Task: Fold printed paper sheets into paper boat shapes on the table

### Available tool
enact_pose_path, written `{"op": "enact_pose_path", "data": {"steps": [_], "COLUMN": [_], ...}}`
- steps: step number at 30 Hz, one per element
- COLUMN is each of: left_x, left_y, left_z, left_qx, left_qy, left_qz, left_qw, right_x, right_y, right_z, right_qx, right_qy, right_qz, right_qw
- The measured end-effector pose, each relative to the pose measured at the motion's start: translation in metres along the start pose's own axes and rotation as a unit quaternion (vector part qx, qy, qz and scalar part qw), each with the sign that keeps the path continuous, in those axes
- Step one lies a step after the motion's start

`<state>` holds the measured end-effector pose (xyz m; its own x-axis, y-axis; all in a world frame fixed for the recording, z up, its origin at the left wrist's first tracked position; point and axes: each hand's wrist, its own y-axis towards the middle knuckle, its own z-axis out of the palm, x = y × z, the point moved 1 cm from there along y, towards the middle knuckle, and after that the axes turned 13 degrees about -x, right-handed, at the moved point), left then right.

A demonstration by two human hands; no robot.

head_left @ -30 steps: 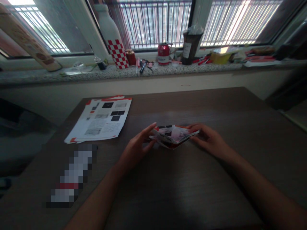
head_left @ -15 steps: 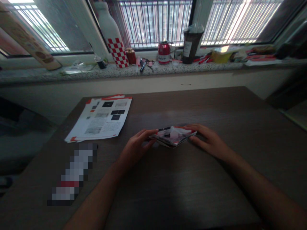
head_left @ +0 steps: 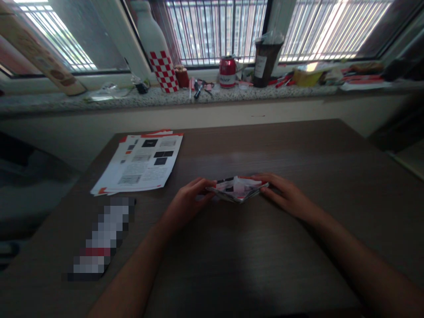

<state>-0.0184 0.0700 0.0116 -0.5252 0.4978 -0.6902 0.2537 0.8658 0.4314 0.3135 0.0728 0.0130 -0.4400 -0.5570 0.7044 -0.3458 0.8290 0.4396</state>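
Observation:
A piece of folded printed paper (head_left: 240, 189), white with red and dark patches, is held between my two hands at the middle of the table. It looks layered and bends into a shallow V, its lowest corner toward me. My left hand (head_left: 192, 196) pinches its left corner between thumb and fingers. At the right corner, my right hand (head_left: 285, 194) grips it the same way, fingers behind and thumb in front. The fingertips behind the paper are partly hidden.
Printed sheets (head_left: 142, 163) lie stacked at the table's back left. Nearer me is a pixelated flat object (head_left: 102, 238). Along the windowsill (head_left: 132, 100) stand a checkered bottle (head_left: 162, 66), a red can (head_left: 227, 72), a dark cup (head_left: 265, 62) and a yellow container (head_left: 308, 77).
The paper's right corner has shifted slightly left with my right hand, so the paper looks a little narrower. My left hand has hardly moved.

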Motion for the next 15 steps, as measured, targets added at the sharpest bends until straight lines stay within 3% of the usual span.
{"op": "enact_pose_path", "data": {"steps": [11,15], "left_x": [0.0077,0.0084], "left_y": [0.0010,0.0034], "left_z": [0.0038,0.0028], "left_qx": [0.014,0.022], "left_qy": [-0.100,-0.145], "left_qz": [-0.132,-0.164], "left_qw": [0.986,0.975], "right_x": [-0.0067,-0.0054], "right_y": [-0.0042,-0.0084], "right_z": [0.0031,0.0076], "right_qx": [0.001,0.030], "right_qy": [-0.021,-0.074], "right_qz": [-0.014,-0.031], "right_qw": [1.000,0.996]}}
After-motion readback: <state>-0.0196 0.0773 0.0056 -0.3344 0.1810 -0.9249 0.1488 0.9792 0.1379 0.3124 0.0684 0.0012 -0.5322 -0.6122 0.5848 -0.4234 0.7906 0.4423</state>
